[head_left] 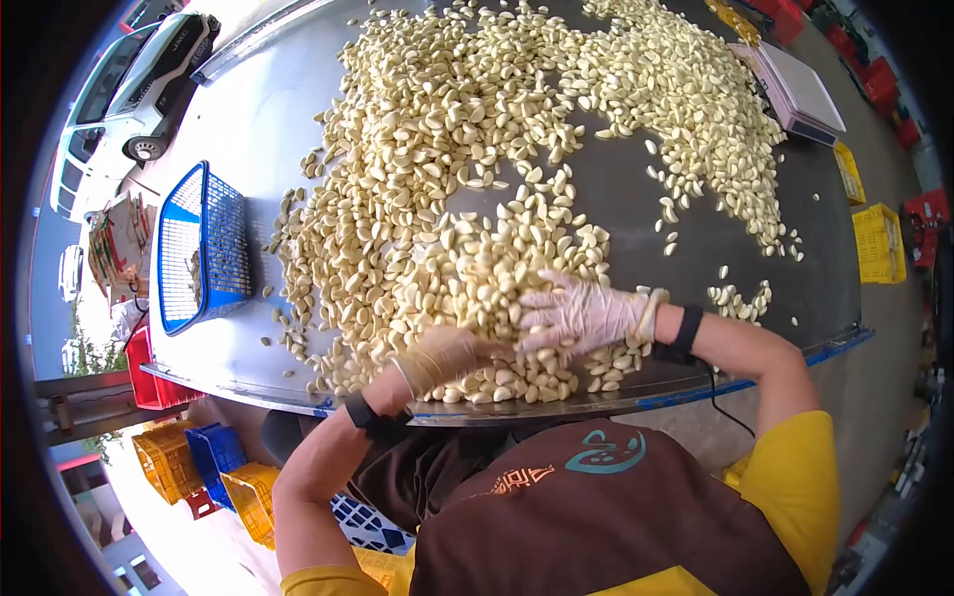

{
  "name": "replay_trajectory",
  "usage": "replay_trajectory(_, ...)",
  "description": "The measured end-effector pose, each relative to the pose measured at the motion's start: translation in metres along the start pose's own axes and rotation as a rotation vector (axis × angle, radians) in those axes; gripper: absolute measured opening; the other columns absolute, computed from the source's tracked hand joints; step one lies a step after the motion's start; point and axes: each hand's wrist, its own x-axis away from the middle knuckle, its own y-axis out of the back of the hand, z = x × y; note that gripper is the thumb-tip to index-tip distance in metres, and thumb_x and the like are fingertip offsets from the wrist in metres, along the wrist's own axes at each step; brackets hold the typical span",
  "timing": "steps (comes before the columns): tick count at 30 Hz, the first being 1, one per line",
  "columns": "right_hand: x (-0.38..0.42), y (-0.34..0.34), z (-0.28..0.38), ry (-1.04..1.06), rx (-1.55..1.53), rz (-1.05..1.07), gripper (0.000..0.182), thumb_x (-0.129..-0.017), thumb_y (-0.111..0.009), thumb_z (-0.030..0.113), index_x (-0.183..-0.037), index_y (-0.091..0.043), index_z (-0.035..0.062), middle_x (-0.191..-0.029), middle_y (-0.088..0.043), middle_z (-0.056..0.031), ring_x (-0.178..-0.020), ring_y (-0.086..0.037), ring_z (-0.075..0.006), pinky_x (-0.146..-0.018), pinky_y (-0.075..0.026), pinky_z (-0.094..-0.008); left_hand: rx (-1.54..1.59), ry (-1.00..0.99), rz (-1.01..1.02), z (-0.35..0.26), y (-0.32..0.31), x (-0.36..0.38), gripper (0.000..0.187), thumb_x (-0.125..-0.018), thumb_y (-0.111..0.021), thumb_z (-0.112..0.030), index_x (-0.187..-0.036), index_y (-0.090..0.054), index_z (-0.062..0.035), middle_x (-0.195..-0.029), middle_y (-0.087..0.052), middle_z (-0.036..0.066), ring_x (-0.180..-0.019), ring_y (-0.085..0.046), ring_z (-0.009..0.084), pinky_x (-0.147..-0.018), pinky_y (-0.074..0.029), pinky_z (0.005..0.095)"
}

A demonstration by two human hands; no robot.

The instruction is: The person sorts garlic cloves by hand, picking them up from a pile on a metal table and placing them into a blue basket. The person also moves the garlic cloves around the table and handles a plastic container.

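Peeled garlic cloves [378, 223] lie in a broad heap across the metal table [636, 179]. At the near edge of the heap, my right hand [581, 313], in a thin white glove, rests on the cloves with its fingers spread and pointing left. My left hand [437, 358], also gloved, is low among the cloves beside it. Motion smears its fingers, which reach towards the right hand and are partly hidden. Some cloves just above both hands are blurred too.
A blue plastic basket [204, 248] stands on the table's left side. A flat-topped scale [795, 94] sits at the far right corner. Yellow crates [879, 243] stand beyond the right edge, and more crates [214, 462] are on the floor at left. A parked vehicle [129, 94] is outside.
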Motion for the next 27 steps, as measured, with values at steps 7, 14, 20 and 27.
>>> replay_trajectory(7, -0.033, 0.011, -0.042, -0.441, 0.254, -0.214, 0.081, -0.082, -0.063, 0.063, -0.153, -0.034, 0.0345, -0.164, -0.015, -0.0111, -0.15, -0.009, -0.0429, -0.112, -0.009, -0.0715, 0.428, 0.534, -0.59, 0.06, 0.049, 0.029, 0.054, -0.093, -0.065, -0.033, -0.145, -0.049, -0.032, -0.067, -0.065, 0.003, -0.056, -0.061, 0.0166, -0.058, -0.05, 0.0336)
replay_trajectory(14, 0.011, -0.008, 0.047, -0.063, -0.017, 0.151, 0.063, -0.085, -0.067, 0.048, -0.143, -0.049, 0.0333, -0.16, -0.028, -0.008, -0.149, -0.016, -0.0409, -0.106, -0.019, -0.074, 0.046, 0.496, -0.346, 0.002, 0.029, 0.016, 0.053, -0.095, -0.06, -0.044, -0.145, -0.046, -0.0389, -0.071, -0.068, 0.01, -0.062, -0.067, 0.0281, -0.06, -0.052, 0.0407)
replay_trajectory(20, 0.078, 0.043, 0.03, -0.191, -0.312, 0.493, 0.04, -0.091, -0.063, 0.037, -0.13, -0.063, 0.0339, -0.143, -0.052, -0.0007, -0.139, -0.042, -0.0261, -0.106, -0.033, -0.0567, 0.182, 0.103, 0.008, -0.02, 0.013, 0.037, 0.043, -0.097, -0.06, -0.038, -0.14, -0.054, -0.0377, -0.064, -0.063, 0.009, -0.056, -0.062, 0.0224, -0.057, -0.051, 0.0365)
replay_trajectory(27, -0.035, 0.049, -0.066, -0.269, -0.106, -0.719, 0.029, -0.088, -0.067, 0.01, -0.116, -0.068, 0.0127, -0.114, -0.068, -0.0065, -0.102, -0.063, -0.028, -0.092, -0.049, -0.0401, 0.229, 0.654, -0.62, 0.016, 0.072, -0.031, 0.059, -0.093, -0.062, -0.037, -0.148, -0.044, -0.0253, -0.072, -0.067, 0.012, -0.066, -0.065, 0.0325, -0.063, -0.051, 0.0438)
